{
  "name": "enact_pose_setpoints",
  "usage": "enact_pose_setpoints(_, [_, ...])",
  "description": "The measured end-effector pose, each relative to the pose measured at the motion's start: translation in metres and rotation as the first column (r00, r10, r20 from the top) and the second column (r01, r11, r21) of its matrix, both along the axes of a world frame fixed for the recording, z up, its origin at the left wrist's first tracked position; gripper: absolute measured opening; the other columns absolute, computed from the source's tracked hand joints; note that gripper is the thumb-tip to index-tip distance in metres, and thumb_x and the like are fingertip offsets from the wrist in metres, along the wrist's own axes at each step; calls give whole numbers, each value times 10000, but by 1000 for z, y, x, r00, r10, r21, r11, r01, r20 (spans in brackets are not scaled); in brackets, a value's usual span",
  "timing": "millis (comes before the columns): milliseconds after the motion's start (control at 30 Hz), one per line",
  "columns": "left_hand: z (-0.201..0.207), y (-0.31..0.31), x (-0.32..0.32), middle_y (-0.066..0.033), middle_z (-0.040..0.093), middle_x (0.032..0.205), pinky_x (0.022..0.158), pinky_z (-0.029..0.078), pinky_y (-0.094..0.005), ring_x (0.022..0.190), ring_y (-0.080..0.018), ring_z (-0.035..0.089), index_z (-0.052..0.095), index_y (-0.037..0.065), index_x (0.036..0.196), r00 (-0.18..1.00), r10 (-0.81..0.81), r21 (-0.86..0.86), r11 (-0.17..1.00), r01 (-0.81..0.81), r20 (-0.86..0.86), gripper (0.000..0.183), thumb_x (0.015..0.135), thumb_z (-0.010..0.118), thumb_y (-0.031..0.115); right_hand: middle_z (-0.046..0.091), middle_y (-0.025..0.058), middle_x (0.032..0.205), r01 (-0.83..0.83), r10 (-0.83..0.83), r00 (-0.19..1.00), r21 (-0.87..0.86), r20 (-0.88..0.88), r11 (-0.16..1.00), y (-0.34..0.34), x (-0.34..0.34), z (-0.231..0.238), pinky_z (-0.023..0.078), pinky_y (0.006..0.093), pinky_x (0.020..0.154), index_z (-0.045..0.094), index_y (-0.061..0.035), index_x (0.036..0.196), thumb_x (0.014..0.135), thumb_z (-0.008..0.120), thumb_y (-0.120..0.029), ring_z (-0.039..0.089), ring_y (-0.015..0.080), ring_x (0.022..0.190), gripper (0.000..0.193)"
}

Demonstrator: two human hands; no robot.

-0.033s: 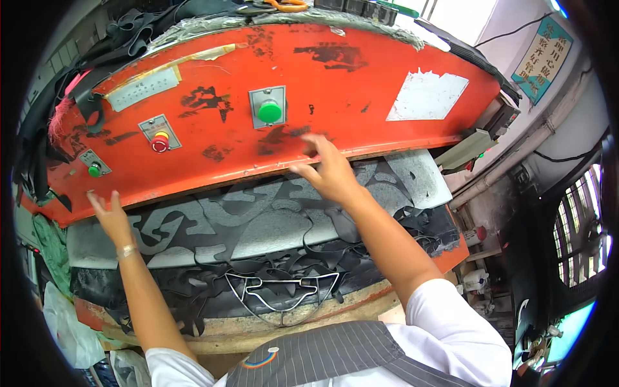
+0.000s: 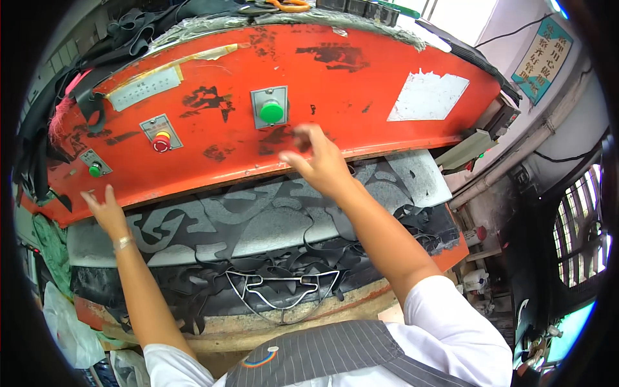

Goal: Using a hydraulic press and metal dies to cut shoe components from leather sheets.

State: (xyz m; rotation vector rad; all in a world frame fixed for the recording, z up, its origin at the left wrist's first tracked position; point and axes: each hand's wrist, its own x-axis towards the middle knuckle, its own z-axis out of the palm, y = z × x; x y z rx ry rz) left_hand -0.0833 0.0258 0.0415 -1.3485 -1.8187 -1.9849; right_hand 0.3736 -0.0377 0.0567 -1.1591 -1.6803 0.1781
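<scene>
My right hand [image 2: 321, 166] is raised in front of the red machine panel [image 2: 348, 97], below the large green button [image 2: 271, 112]. Its thumb and fingers are bent but apart, with nothing between them. Over at the left, my left hand [image 2: 108, 214] has its fingers spread and holds nothing; it is just below the small green button [image 2: 95, 169]. A red push button with a yellow collar [image 2: 161, 142] sits between the two green ones. Beneath the panel, a dark sheet with cut-out shapes [image 2: 248, 213] lies over a pale grey board [image 2: 419, 177].
A metal outline frame, like a cutting die [image 2: 284, 281], rests at the near edge among black sheet scraps [image 2: 367, 274]. Orange-handled scissors [image 2: 289, 6] and dark material [image 2: 116, 45] lie on top of the machine. Plastic bags [image 2: 68, 326] hang at lower left.
My right hand has shifted slightly left and up, nearer the large green button. My left hand has moved a little to the left. The other things stay in place.
</scene>
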Motion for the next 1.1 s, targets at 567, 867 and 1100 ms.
enact_pose_setpoints(567, [-13, -275, 134, -98, 673, 794, 672, 496, -332, 720, -216, 637, 693, 41, 785, 677, -708, -744, 338, 576, 203, 71, 786, 669, 108, 671, 138, 765, -101, 248, 963, -721, 101, 685, -166, 54, -30, 501, 364, 641, 641, -39, 881, 818, 726, -286, 662, 291, 701, 268])
enact_pose_setpoints(867, [-40, -307, 180, -78, 599, 716, 649, 464, -409, 723, -301, 576, 685, 96, 703, 628, -743, -742, 553, 379, -233, 110, 744, 666, 196, 680, 161, 807, -100, 175, 983, -650, 51, 753, -159, 42, -33, 511, 370, 676, 656, -20, 909, 811, 730, -294, 667, 301, 744, 300])
enact_pose_setpoints(1100, [-57, -315, 187, -52, 571, 615, 591, 468, -383, 650, -262, 574, 658, 90, 595, 702, -645, -657, 674, 337, -302, 169, 680, 694, 232, 665, 205, 1044, 225, -26, 946, -594, 324, 772, -83, 99, -20, 491, 413, 890, 613, 26, 1130, 814, 715, -339, 631, 345, 1014, 493])
